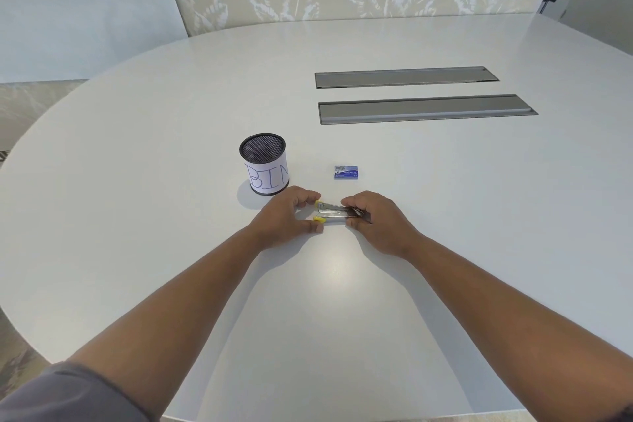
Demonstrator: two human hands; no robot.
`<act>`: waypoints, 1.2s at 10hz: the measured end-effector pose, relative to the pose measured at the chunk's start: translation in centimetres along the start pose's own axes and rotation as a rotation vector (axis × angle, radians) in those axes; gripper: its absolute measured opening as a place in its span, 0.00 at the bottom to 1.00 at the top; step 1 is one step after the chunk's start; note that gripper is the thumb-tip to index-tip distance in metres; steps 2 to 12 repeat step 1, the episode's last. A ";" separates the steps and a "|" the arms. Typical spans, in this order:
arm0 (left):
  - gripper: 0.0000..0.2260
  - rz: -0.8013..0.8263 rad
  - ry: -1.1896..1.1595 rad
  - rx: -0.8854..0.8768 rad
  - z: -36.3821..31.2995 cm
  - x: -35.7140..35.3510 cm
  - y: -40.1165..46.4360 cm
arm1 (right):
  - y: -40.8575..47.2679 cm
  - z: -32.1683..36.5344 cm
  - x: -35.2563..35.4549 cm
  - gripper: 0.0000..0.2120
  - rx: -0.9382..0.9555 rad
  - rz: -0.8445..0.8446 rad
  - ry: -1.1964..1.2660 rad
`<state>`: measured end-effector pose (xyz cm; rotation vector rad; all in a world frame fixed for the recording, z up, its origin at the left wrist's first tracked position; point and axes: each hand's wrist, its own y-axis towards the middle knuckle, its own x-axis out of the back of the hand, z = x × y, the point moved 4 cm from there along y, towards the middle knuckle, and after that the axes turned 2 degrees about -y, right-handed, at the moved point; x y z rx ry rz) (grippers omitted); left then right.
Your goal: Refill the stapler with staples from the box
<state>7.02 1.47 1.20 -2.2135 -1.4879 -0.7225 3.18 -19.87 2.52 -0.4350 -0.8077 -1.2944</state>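
Note:
A small stapler [334, 211] with a yellow body and a metal magazine lies sideways on the white table [171, 147], swung open so its two arms spread apart at the left. My left hand [287, 216] pinches the yellow ends. My right hand [375, 219] grips the hinge end, which it partly hides. A small blue box of staples [346, 172] rests shut on the table just beyond the stapler, touched by neither hand.
A black mesh cup [263, 164] with a paper label reading "BIN" stands left of the staple box. Two grey recessed cable covers [424, 109] lie farther back on the right. The table's curved edge runs along the left.

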 end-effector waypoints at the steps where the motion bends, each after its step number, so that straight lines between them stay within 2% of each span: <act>1: 0.34 -0.005 -0.016 0.015 -0.4 0.0 -0.3 | 0.1 -0.1 -0.2 0.17 -0.040 0.014 0.059; 12: 0.34 -0.005 -0.016 0.015 -0.4 0.0 -0.3 | 0.1 -0.1 -0.2 0.17 -0.040 0.014 0.059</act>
